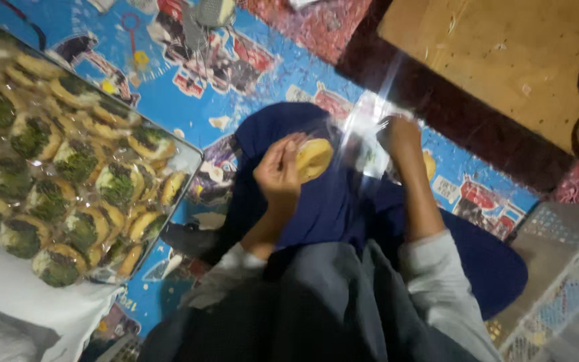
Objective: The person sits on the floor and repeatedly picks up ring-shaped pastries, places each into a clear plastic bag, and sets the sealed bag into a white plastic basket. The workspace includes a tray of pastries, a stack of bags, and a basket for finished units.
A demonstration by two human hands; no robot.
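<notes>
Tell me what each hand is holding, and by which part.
The left hand pinches a round yellow pastry at its left edge. The right hand grips a clear plastic wrapper by its right side.

Tray [185, 155] sat at L of view on the floor mat [249, 87], packed w/ rows of filled cakes [75, 161] under film. Tray's near end rested on a cloth [15, 295] at bottom L. Person's lap was centre-bottom, a draped cloth [330, 201] over it. Left hand [277, 171] was above the lap, a round cake [313, 159] in its grip, just R of the fingers. Right hand [400, 136] was R of the cake, on a clear plastic bag [370, 137]; bag lay between hands, touching both. Board [490, 60] lay top R, beyond the mat. Mesh basket [564, 281] stood bottom R, beside the right arm.
</notes>
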